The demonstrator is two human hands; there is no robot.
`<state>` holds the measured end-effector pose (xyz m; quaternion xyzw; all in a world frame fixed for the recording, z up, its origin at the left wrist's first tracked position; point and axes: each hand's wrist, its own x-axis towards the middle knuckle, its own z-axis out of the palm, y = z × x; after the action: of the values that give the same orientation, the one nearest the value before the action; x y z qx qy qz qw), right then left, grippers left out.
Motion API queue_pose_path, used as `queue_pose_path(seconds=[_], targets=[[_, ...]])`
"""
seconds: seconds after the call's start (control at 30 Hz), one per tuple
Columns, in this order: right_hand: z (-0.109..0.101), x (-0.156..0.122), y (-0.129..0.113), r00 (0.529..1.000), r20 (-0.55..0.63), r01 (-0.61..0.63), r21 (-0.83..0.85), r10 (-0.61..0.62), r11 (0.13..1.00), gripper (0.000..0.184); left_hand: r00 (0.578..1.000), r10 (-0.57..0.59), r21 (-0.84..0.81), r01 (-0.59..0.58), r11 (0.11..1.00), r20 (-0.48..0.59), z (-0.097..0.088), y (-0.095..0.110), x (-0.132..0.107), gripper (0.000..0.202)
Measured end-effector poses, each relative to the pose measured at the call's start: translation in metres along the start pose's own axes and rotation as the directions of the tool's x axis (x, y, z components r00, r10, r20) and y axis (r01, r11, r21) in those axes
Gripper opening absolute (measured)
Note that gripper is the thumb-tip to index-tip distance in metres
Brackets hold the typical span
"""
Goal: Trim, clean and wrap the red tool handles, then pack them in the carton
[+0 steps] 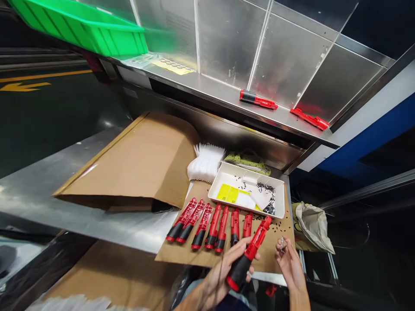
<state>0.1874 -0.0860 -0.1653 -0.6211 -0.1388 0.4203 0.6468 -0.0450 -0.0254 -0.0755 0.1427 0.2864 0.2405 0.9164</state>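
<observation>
My left hand [223,270] is wrapped round a red and black tool handle [249,254], holding it tilted above the near edge of a cardboard sheet [194,255]. My right hand [289,261] pinches a small screw [282,244] between its fingertips, just right of the handle. Several more red and black handles [210,224] lie in a row on the cardboard ahead of my left hand. Behind them stands a white tray [279,207] with small dark screws and yellow labels in it.
A folded cardboard piece [136,164] lies on the steel bench at the left. A stack of white plastic parts [205,162] sits behind the tray. Two red parts [257,99] rest on the upper steel shelf. A green bin [81,26] stands top left. A crumpled bag [313,226] hangs at the right.
</observation>
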Motion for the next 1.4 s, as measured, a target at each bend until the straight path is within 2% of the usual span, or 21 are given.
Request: queue_pose_path(seconds=[0.13,0.2,0.3,0.37,0.43,0.57,0.63,0.73,0.8,0.87,0.9,0.93,1.0,1.03,1.1,1.17,1.27,1.4], targets=[[0.008,-0.017,-0.022,0.989,-0.102,0.099,-0.039,-0.103,0.994,0.058,0.999,0.004,-0.123,0.002,0.992,0.044,0.020,0.012,0.012,0.050],[0.012,-0.031,-0.031,0.979,-0.110,0.154,-0.137,-0.169,0.979,0.054,0.998,-0.030,-0.175,0.041,0.984,0.063,0.032,0.016,0.013,0.040],[0.016,-0.056,-0.042,0.958,-0.017,0.262,-0.347,-0.285,0.900,0.038,0.989,-0.094,-0.233,0.118,0.965,0.112,0.046,0.018,0.012,0.027],[0.015,-0.071,-0.048,0.927,0.045,0.357,-0.413,-0.373,0.838,0.031,0.980,-0.121,-0.260,0.160,0.952,0.161,0.052,0.018,0.012,0.027],[0.012,-0.083,-0.055,0.867,0.078,0.472,-0.450,-0.493,0.758,0.025,0.971,-0.143,-0.282,0.194,0.940,0.191,0.057,0.016,0.011,0.032],[0.013,-0.105,-0.073,0.692,0.156,0.660,-0.532,-0.705,0.530,0.016,0.971,-0.145,-0.285,0.196,0.938,0.191,0.063,0.010,0.011,0.034],[0.021,-0.118,-0.083,0.624,0.142,0.705,-0.526,-0.768,0.476,0.014,0.979,-0.095,-0.254,0.140,0.957,0.179,0.066,0.006,0.009,0.028],[0.038,-0.137,-0.095,0.543,0.095,0.756,-0.486,-0.834,0.438,0.018,0.986,-0.023,-0.197,0.056,0.979,0.167,0.071,0.003,0.005,0.025],[0.049,-0.145,-0.097,0.534,0.031,0.769,-0.433,-0.845,0.470,0.029,0.987,0.008,-0.174,0.020,0.985,0.158,0.073,0.003,0.001,0.025],[0.055,-0.148,-0.095,0.564,-0.030,0.765,-0.356,-0.825,0.537,0.044,0.990,0.035,-0.162,-0.012,0.987,0.138,0.075,0.003,-0.003,0.026],[0.056,-0.148,-0.092,0.562,-0.023,0.780,-0.318,-0.827,0.539,0.047,0.991,0.040,-0.156,-0.020,0.987,0.126,0.076,0.004,-0.005,0.028],[0.056,-0.147,-0.089,0.538,0.013,0.809,-0.288,-0.843,0.512,0.047,0.993,0.042,-0.149,-0.024,0.989,0.114,0.077,0.005,-0.007,0.032],[0.055,-0.144,-0.084,0.462,0.097,0.867,-0.258,-0.882,0.426,0.035,0.995,0.041,-0.122,-0.030,0.992,0.086,0.078,0.006,-0.010,0.040],[0.054,-0.143,-0.082,0.439,0.116,0.881,-0.250,-0.891,0.401,0.029,0.997,0.039,-0.108,-0.031,0.994,0.074,0.078,0.007,-0.011,0.045],[0.050,-0.142,-0.081,0.446,0.138,0.880,-0.248,-0.884,0.406,0.024,0.998,0.033,-0.085,-0.028,0.996,0.057,0.078,0.008,-0.013,0.051],[0.046,-0.141,-0.084,0.457,0.220,0.882,-0.240,-0.862,0.406,0.026,0.998,0.022,-0.068,-0.018,0.998,0.053,0.077,0.009,-0.014,0.053],[0.037,-0.139,-0.089,0.422,0.374,0.906,-0.211,-0.826,0.368,0.038,0.996,0.020,-0.052,-0.016,0.999,0.082,0.077,0.009,-0.016,0.048],[0.034,-0.138,-0.089,0.426,0.441,0.905,-0.198,-0.790,0.377,0.043,0.991,0.011,-0.065,-0.003,0.998,0.132,0.077,0.009,-0.017,0.043]])
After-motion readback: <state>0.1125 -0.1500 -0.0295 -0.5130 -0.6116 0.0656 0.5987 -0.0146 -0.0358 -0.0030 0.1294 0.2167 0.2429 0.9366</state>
